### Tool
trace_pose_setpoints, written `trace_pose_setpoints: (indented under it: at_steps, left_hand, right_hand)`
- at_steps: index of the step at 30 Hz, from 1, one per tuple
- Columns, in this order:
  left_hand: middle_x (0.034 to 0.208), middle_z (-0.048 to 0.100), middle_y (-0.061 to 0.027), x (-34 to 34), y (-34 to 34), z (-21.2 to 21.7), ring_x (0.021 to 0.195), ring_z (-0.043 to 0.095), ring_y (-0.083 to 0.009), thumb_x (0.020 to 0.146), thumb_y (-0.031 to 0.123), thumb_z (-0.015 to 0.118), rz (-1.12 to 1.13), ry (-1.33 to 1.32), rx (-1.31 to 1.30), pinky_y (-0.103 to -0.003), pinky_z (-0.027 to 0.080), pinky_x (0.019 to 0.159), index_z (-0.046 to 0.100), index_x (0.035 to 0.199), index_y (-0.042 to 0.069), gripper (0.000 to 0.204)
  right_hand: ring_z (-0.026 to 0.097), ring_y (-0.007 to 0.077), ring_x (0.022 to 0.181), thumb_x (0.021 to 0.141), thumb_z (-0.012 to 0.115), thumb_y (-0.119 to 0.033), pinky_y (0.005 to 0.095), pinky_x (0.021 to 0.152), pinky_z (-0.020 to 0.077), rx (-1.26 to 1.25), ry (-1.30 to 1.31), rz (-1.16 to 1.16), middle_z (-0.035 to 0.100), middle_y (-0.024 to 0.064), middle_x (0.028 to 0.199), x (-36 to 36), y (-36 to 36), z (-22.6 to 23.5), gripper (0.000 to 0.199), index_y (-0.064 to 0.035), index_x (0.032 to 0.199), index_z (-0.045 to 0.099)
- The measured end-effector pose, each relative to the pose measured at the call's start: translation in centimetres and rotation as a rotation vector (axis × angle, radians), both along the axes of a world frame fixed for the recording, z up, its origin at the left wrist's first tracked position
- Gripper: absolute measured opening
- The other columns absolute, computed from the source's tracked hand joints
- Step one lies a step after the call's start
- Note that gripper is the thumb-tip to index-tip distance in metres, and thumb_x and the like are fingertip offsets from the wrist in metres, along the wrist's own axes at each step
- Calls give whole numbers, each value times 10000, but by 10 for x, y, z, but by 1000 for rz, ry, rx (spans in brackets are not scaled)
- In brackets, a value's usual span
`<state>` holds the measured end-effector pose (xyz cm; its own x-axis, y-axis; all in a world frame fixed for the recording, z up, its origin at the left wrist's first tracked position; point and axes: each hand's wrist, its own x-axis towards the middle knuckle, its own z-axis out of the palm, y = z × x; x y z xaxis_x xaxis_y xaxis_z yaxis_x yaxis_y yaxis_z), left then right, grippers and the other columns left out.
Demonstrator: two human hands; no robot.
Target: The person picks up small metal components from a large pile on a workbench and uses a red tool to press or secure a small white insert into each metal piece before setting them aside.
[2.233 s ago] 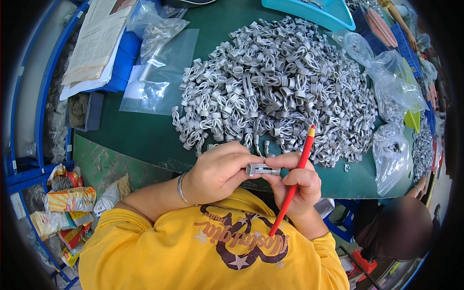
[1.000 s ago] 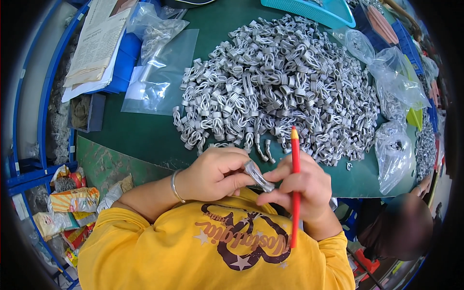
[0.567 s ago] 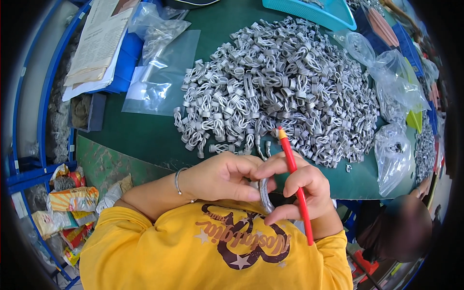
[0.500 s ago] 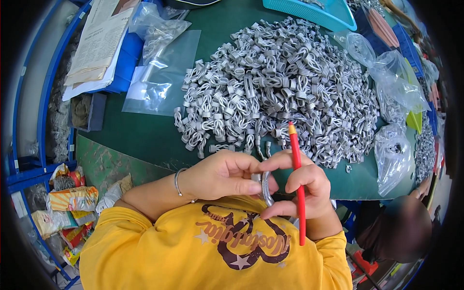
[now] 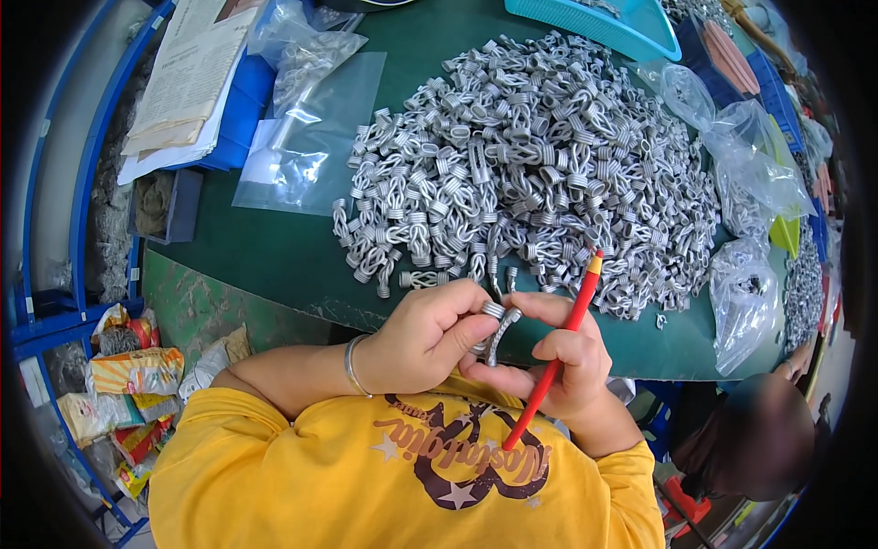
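Note:
My left hand (image 5: pixel 416 340), with a bangle on its wrist, pinches a small silver metal piece (image 5: pixel 498 335) with a ribbed band and a twisted loop. Facing it, my right hand (image 5: pixel 576 371) has its thumb and forefinger at the far side of the same piece. A red pencil (image 5: pixel 585 291) is tucked between the right fingers, tilted, its tip up and to the right. Just beyond both hands spreads a large heap of similar silver metal pieces (image 5: pixel 530 169) on the green table (image 5: pixel 256 265). My fingers partly hide the held piece.
Papers (image 5: pixel 187 82) lie over a blue bin (image 5: pixel 247 110) at the left, beside clear plastic bags (image 5: pixel 311 137). A turquoise basket (image 5: pixel 608 27) stands at the back. More plastic bags (image 5: pixel 745 297) lie right. Another person (image 5: pixel 750 435) sits at lower right. Packets (image 5: pixel 137 375) fill a left shelf.
The pencil has swung from nearly upright to a slant, tip rightward. My hands have turned the metal piece, so its ribbed band and loop now show more. The heap looks the same.

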<state>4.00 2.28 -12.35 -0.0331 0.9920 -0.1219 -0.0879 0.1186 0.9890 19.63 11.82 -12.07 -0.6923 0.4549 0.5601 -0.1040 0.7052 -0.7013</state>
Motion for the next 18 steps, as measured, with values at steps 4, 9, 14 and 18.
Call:
trace_pose_setpoints:
  at_steps: [4, 9, 14, 18]
  left_hand:
    - [615, 545, -40, -1, 4, 4, 503, 547, -93, 902, 110, 514, 72, 151, 154, -229, 413, 459, 496, 826, 4, 131]
    - [586, 538, -24, -5, 5, 13, 478, 548, -85, 921, 129, 481, -5, 74, 28, -221, 406, 436, 482, 825, 14, 150]
    - [594, 529, -21, -2, 3, 9, 460, 529, -67, 936, 149, 452, -42, -72, -124, -218, 397, 418, 454, 847, 16, 160]
    - [617, 525, -19, 5, 2, 6, 455, 519, -64, 943, 164, 431, -1, -51, -151, -212, 393, 414, 440, 868, 15, 167]
  right_hand:
    - [622, 326, 804, 590, 848, -153, 359, 650, 526, -76, 37, 34, 581, 258, 980, -3, 1, -5, 511, -55, 843, 415]
    - [625, 350, 823, 608, 839, -170, 389, 681, 527, 32, 99, 71, 593, 246, 976, -5, 8, -9, 502, -55, 839, 409]
    - [622, 337, 795, 610, 831, -191, 379, 662, 523, 94, 36, 32, 610, 219, 930, -4, 9, -8, 486, -52, 812, 412]
    - [598, 298, 710, 579, 839, -189, 336, 600, 498, 73, -7, -4, 614, 204, 908, -7, 5, -9, 503, -48, 814, 418]
